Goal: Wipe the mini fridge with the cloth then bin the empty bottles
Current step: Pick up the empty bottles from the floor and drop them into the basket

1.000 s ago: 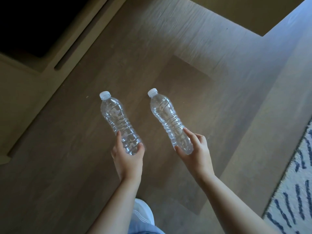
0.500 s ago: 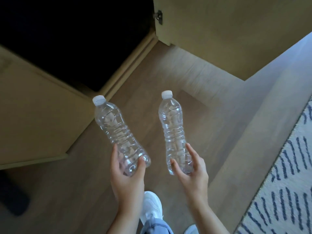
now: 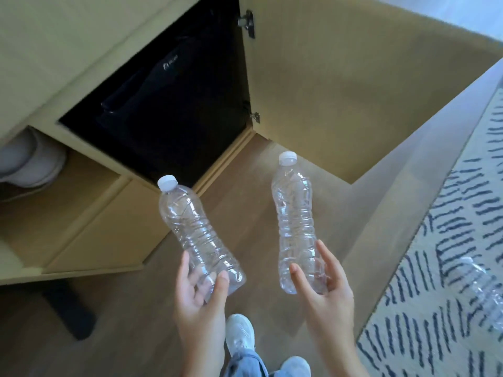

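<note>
Cabinet [image 3: 68, 44], door open. Patterned rug [image 3: 449, 227] at right. Black mini fridge [image 3: 168, 110] inside cabinet. Left bottle [image 3: 190, 227], empty and capped, in left hand [image 3: 198, 303]; right bottle [image 3: 295, 219] likewise in right hand [image 3: 326, 295]. Each grip clasped its bottle's base; both bottles aloft over floor [image 3: 245, 213], near fridge front.

Two clear, empty plastic bottles with white caps are held by their bases above the wood floor [image 3: 130, 336], caps pointing away. The left bottle [image 3: 196, 232] leans leftward in the left hand [image 3: 198, 308]; the right bottle [image 3: 296, 221] stands nearly upright in the right hand [image 3: 324, 289]. A third bottle [image 3: 481, 292] lies blurred on the patterned rug [image 3: 424, 308]. The black mini fridge [image 3: 174, 104], with a small logo on its front, sits inside the open cabinet [image 3: 326, 77].
</note>
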